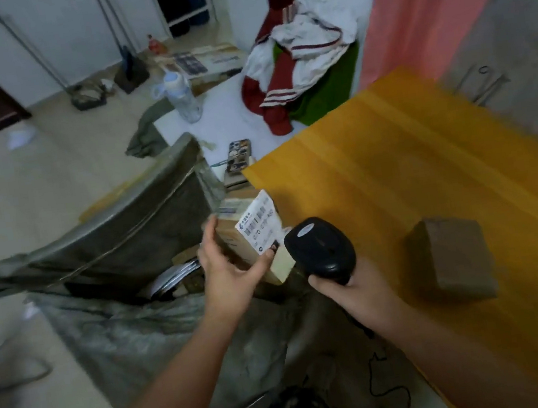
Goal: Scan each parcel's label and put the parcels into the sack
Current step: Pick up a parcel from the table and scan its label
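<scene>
My left hand [228, 271] holds a cardboard parcel [248, 238] between thumb and fingers over the open mouth of the grey sack [132, 326]. Its white barcode label [258, 221] faces up. My right hand [352, 292] grips a black handheld scanner [320, 248] just right of the parcel, its head close to the label. A second brown parcel [452, 261] lies on the yellow table [411, 166] to the right. Other parcels show inside the sack.
Beyond the sack, a low white table [224, 120] carries a water bottle [181, 95], a phone [238, 154] and a heap of red, white and green clothes [302, 54]. The scanner's black cable [386, 384] trails down by my knee. Tiled floor lies to the left.
</scene>
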Demonstrator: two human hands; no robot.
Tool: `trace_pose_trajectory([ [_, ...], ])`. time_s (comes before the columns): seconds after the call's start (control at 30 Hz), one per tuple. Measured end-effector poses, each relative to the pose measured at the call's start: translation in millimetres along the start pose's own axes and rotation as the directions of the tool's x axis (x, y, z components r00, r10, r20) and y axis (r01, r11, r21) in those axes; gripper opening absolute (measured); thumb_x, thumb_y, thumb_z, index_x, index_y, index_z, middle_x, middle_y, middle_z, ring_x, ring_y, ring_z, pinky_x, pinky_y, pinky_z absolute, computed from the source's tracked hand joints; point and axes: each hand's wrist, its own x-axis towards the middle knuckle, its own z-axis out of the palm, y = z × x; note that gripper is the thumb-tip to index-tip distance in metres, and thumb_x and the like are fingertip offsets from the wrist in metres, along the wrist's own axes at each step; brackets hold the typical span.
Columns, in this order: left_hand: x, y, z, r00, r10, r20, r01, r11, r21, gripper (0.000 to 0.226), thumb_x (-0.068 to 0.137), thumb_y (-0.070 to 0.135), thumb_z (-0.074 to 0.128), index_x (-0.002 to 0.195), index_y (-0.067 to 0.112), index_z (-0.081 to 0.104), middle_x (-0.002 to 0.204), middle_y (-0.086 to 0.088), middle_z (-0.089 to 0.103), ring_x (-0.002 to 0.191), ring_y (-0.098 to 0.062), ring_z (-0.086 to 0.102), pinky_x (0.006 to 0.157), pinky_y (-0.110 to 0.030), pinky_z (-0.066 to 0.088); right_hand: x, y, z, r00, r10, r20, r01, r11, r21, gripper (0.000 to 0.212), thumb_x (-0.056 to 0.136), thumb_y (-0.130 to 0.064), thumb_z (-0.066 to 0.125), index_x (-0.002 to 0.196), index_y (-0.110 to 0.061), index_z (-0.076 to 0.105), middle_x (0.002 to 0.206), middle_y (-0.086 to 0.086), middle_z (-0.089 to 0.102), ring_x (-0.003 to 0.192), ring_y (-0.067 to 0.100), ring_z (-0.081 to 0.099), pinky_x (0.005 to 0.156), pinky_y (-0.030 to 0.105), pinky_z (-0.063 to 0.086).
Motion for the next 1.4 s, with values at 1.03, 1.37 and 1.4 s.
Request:
trace_pose_trajectory([
  [1.03, -85, -193, -136, 0.731, -0.682, 0.002, 0.152, 0.166, 0.974, 0.106, 0.064, 0.072, 0.056, 0.147, 0.042, -0.002, 0.147, -0.015, 0.029, 0.128, -0.036, 0.042, 0.102, -0.050, 0.029, 52, 157, 155, 0.634, 0.280, 0.721, 0.307, 0.764, -0.568, 0.058, 0.081, -0.039, 0.066, 0.135, -0.027, 0.049, 0.133, -0.004, 0.055, 0.121, 0.017, 0.053, 0.094, 0.017, 0.039],
  [1.37, -59, -107, -98, 0.963, -0.184, -0.195, 0.237, 0.924, 0.301, 0.101, 0.061, 0.058, 0.076, 0.138, 0.057, 0.011, 0.139, -0.006, 0.029, 0.120, -0.016, 0.036, 0.106, -0.039, 0.030, -32, 132, 81, 0.704, 0.000, 0.710, 0.536, 0.655, -0.532, 0.014, 0.090, -0.028, 0.051, 0.104, -0.023, 0.053, 0.103, -0.002, 0.059, 0.100, 0.020, 0.048, 0.080, 0.027, 0.036],
  [1.4, -56, -98, -88, 0.974, -0.165, -0.153, 0.198, 0.952, 0.235, 0.101, 0.061, 0.052, 0.080, 0.137, 0.057, 0.013, 0.140, -0.004, 0.027, 0.119, -0.012, 0.033, 0.104, -0.034, 0.028, -37, 130, 72, 0.731, 0.010, 0.682, 0.510, 0.657, -0.555, 0.015, 0.092, -0.027, 0.052, 0.106, -0.023, 0.054, 0.106, -0.004, 0.059, 0.102, 0.019, 0.047, 0.081, 0.025, 0.034],
])
